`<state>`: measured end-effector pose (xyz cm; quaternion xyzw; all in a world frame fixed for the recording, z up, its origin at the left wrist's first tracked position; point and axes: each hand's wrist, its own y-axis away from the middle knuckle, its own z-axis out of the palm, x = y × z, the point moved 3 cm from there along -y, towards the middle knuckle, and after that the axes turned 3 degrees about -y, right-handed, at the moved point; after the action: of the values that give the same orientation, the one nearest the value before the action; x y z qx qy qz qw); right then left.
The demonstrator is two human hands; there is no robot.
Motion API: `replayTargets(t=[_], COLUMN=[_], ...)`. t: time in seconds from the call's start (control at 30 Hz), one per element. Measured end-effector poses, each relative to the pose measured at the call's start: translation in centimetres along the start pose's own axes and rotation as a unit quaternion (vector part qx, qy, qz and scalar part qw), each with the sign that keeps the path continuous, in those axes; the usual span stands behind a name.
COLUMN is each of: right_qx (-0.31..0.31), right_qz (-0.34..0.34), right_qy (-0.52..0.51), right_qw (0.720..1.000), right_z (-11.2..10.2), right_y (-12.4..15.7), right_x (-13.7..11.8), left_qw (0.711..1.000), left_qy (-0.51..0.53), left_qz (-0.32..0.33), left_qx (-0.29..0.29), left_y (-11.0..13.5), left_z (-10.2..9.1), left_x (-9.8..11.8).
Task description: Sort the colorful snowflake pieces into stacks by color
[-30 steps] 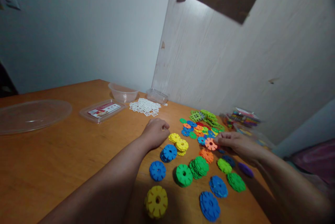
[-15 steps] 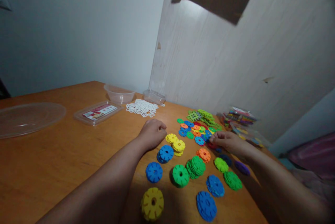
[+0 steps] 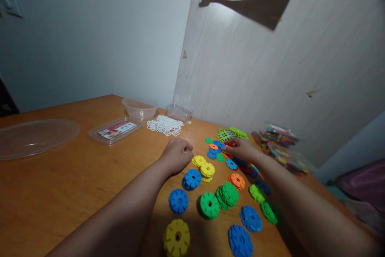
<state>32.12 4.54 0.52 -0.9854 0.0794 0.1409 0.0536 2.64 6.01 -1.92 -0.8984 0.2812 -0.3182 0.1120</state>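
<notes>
Orange disc [image 3: 213, 146], just beside right grip [image 3: 243, 149]

No text is legible: the lid [image 3: 94, 134] bears a blurred label [image 3: 118, 129].

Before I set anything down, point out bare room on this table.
Widest: bare tabletop between the left forearm, oval plastic and labelled container. Smaller: between white pieces and loose discs. Crowded: right of the left hand, with disc stacks and the right hand at the loose discs.

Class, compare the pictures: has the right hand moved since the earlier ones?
Yes: the right hand has moved left and forward, nearer the pile of white pieces.
</notes>
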Motion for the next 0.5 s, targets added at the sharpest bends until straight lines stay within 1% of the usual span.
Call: replayTargets(t=[0.13,0.3,0.37,0.43,0.5], right_qx=[-0.023,-0.03,-0.007,0.042,0.078], right_qz=[-0.006,-0.006,-0.015,-0.024,-0.027], right_qy=[0.055,0.078,0.101,0.131,0.122], right_qw=[0.998,0.996,0.995,0.99,0.989], right_z=[0.0,-0.7,-1.1,-1.7,-2.3], right_y=[-0.2,0.9,1.6,2.3,3.2], right_x=[-0.8,-1.9,-2.2,-2.1,-1.6], left_qw=[1.0,1.0,1.0,1.0,1.0], left_qy=[0.002,0.003,0.005,0.007,0.009], left_qz=[-0.006,-0.009,-0.009,-0.007,-0.004], left_qx=[-0.002,0.002,0.003,0.004,0.002], left_y=[0.1,0.1,0.0,0.0,0.0], left_z=[-0.1,-0.1,0.0,0.0,0.1], left_x=[0.1,0.1,0.0,0.0,0.0])
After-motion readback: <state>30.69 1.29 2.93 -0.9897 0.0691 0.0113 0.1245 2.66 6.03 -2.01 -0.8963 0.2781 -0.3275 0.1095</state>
